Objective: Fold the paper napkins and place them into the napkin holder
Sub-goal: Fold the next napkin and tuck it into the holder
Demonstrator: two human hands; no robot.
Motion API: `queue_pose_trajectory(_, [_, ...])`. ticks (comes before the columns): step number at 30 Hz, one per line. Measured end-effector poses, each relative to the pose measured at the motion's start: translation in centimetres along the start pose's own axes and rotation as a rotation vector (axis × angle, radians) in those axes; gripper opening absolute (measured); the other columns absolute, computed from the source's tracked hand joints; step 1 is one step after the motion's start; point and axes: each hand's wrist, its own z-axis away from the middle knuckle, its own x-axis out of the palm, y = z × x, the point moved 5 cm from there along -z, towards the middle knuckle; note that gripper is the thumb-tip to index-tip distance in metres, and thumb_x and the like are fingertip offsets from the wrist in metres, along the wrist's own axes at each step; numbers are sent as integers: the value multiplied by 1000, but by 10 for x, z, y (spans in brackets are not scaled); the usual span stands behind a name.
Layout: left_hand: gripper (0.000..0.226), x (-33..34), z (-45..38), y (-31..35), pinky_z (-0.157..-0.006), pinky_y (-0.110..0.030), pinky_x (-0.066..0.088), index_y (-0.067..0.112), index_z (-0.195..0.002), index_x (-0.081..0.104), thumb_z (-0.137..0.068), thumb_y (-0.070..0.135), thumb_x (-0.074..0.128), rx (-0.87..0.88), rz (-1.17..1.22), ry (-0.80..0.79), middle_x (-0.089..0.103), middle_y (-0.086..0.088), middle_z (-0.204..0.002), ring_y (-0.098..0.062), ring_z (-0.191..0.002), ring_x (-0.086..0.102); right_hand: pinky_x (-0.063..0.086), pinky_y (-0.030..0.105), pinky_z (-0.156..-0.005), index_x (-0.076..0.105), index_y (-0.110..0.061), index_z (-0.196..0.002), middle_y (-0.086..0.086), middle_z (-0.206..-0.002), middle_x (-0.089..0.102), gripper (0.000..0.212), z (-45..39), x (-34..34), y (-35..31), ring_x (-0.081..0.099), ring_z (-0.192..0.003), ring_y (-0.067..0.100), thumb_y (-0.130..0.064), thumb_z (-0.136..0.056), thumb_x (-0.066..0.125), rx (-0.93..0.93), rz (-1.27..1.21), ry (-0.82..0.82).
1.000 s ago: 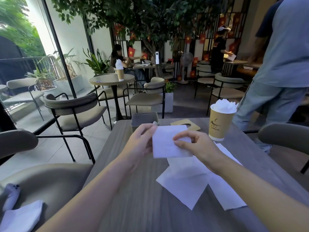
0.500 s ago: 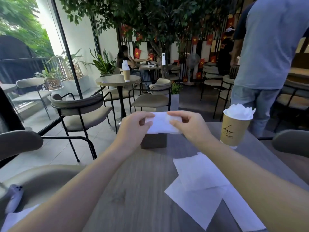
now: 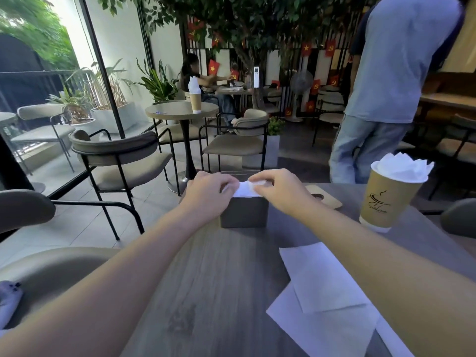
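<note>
Both hands, left hand (image 3: 209,191) and right hand (image 3: 279,189), pinch one folded napkin (image 3: 244,189) entering the napkin holder (image 3: 244,212); unfolded napkins (image 3: 327,287) wait near right on the desk (image 3: 206,292).

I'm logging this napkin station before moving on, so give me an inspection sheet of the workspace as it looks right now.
Surface: grey wood-grain table, dry, no spills seen.
Job's things: folded napkin partly down in the dark napkin holder; unfolded napkins lie flat at the near right.
Clutter: paper cup stuffed with napkins at the right; wooden coaster behind the holder.
Grips: left hand and right hand both pinch the napkin's top edge.
Cables: nothing seen.
Surroundings: empty chairs, a round table, a person standing close at the far right.
</note>
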Motion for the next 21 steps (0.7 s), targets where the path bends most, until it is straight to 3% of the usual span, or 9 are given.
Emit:
queue_pose_trajectory(2, [46, 6, 0, 5, -103, -40, 28, 30, -93, 72, -104, 49, 32, 54, -184, -28, 68, 13, -94, -18, -120, 46, 37, 39, -100, 76, -35, -107, -13, -97, 72, 29, 1, 5, -4, 51, -112, 17, -39, -102, 48, -24, 157, -79])
queue_pose_trajectory(5, [58, 13, -1, 6, -108, -44, 18, 33, -74, 59, -103, 56, 14, 64, -333, -56, 70, 14, -100, -15, -124, 43, 29, 43, -97, 70, -31, -98, -9, -95, 69, 48, 0, 16, -7, 43, -111, 23, -42, -106, 24, -50, 392, -197])
queue_pose_trajectory(9, [69, 23, -2, -3, -115, -52, 6, 40, -98, 70, -101, 61, 5, 36, -410, -143, 69, 18, -113, -15, -136, 37, 25, 41, -92, 62, -37, -92, -17, -129, 66, 41, 1, 21, -10, 39, -104, 20, -35, -102, 22, -66, 441, -219])
queue_pose_trajectory(11, [73, 25, -4, -4, -116, -56, 7, 30, -82, 69, -101, 59, 5, 11, -461, -170, 70, 12, -105, -18, -135, 41, 27, 44, -96, 62, -44, -99, -14, -125, 65, 42, 2, 19, -12, 41, -108, 21, -36, -103, 21, -52, 442, -230])
queue_pose_trajectory(14, [66, 23, -7, 0, -117, -54, 11, 23, -60, 47, -104, 53, 7, 22, -519, -164, 67, 4, -91, -23, -128, 48, 31, 49, -101, 63, -29, -110, -1, -115, 57, 47, 2, 19, -14, 44, -114, 28, -36, -105, 17, -5, 511, -266])
queue_pose_trajectory(16, [64, 22, -6, 2, -117, -51, 15, 18, -78, 60, -107, 45, 10, 42, -549, -157, 65, 0, -91, -28, -126, 48, 32, 48, -100, 59, -18, -106, 5, -114, 50, 45, 2, 20, -14, 44, -114, 29, -37, -105, 19, 7, 528, -254])
queue_pose_trajectory(18, [52, 21, -4, 4, -115, -48, 21, 20, -125, 60, -109, 35, 13, 75, -557, -121, 69, -3, -99, -31, -123, 50, 31, 44, -99, 54, -15, -99, 3, -110, 45, 38, 2, 19, -14, 43, -113, 26, -37, -105, 23, 7, 496, -217])
queue_pose_trajectory(19, [49, 21, -3, 6, -114, -47, 24, 22, -133, 55, -109, 33, 14, 89, -545, -105, 70, -4, -101, -32, -121, 51, 31, 43, -99, 51, -16, -97, 2, -110, 44, 35, 3, 18, -14, 42, -112, 25, -37, -105, 24, 5, 484, -207])
queue_pose_trajectory(21, [48, 21, -4, 6, -111, -45, 27, 23, -131, 58, -109, 31, 16, 92, -502, -98, 71, -5, -99, -33, -119, 52, 30, 41, -99, 49, -17, -95, 2, -111, 45, 31, 3, 18, -14, 42, -111, 24, -35, -105, 25, 10, 478, -213])
